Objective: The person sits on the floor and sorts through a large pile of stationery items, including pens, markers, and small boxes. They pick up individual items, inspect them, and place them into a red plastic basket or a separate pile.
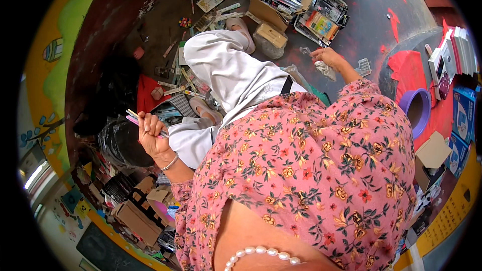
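My left hand (152, 134) is raised beside my knee, its fingers closed round a few thin pencils or pens (132, 115) with pink and yellowish ends. At the right, my right hand (331, 60) reaches out low over the floor. Pinched in its fingers is a crumpled clear and whitish plastic wrapper (325, 70), though its exact shape is hard to make out. A small clear plastic tray (364, 67) lies just right of that hand. Left of it sits a tan block-shaped pack in clear plastic (271, 35).
A cardboard box (268, 14) of pens and a black organiser tray (321, 17) stand ahead. Loose stationery and a puzzle cube (185, 22) litter the floor. Black plastic bags (120, 140) lie left; a purple tape roll (416, 113) and blue boxes (459, 130) stand right.
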